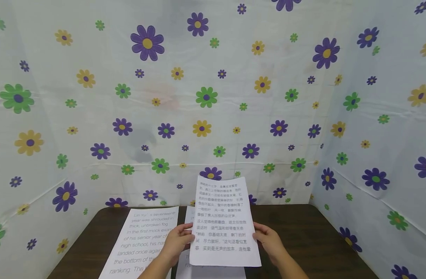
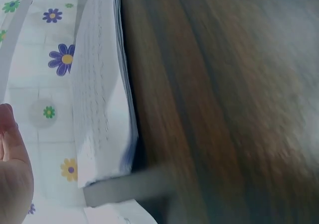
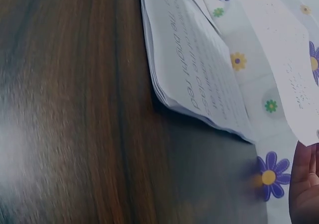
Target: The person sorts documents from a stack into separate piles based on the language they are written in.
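Note:
A sheet of paper (image 1: 221, 221) with printed Chinese text is held up and tilted over the table, its printed side facing me. My left hand (image 1: 178, 242) pinches its left edge low down. On the opposite edge, at about the same height, my right hand (image 1: 270, 242) grips it between thumb and fingers. Behind and below the held sheet lies a stack of printed English pages (image 3: 189, 59), partly covered by it in the head view. In the right wrist view, the held paper (image 3: 286, 59) hangs above my right hand's fingers.
Another English-text sheet (image 1: 143, 240) lies on the left, beside the stack. All the papers rest on a dark brown wooden table (image 1: 303, 228). A white cloth (image 1: 185, 108) printed with purple, green and yellow flowers hangs behind and at the sides.

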Motion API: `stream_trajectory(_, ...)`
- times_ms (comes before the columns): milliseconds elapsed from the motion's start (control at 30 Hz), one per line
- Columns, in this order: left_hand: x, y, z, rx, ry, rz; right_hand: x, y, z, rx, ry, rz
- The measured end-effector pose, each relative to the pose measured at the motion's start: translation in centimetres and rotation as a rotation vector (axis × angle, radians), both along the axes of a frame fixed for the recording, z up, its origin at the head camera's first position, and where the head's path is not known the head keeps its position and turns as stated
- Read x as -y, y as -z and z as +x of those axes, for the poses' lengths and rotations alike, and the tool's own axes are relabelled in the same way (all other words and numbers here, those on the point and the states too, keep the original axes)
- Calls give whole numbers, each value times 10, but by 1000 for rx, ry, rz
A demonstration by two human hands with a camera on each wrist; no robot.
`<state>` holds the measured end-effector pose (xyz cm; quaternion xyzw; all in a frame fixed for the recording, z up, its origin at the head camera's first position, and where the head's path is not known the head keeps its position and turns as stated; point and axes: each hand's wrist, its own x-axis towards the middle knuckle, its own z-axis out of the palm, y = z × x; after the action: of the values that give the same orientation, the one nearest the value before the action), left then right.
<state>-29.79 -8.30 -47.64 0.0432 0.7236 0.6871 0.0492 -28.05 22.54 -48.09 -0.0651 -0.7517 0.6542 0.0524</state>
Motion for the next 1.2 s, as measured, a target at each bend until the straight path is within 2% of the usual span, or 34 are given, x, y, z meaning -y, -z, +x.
stream_trajectory(233, -16, -2, 0, 10, 25, 22, -15, -4, 5, 8, 39, -4)
stream_trajectory(600, -49, -8, -2, -10, 66, 58, -45, -12, 9, 40, 112, 18)
stream_trajectory(867, -74, -9, -4, -13, 91, 80, -70, -16, 14, 29, 109, 45)
stream_trajectory(1200, -106, -9, -3, 2, 79, 65, -98, -17, 18, 34, 149, 61)
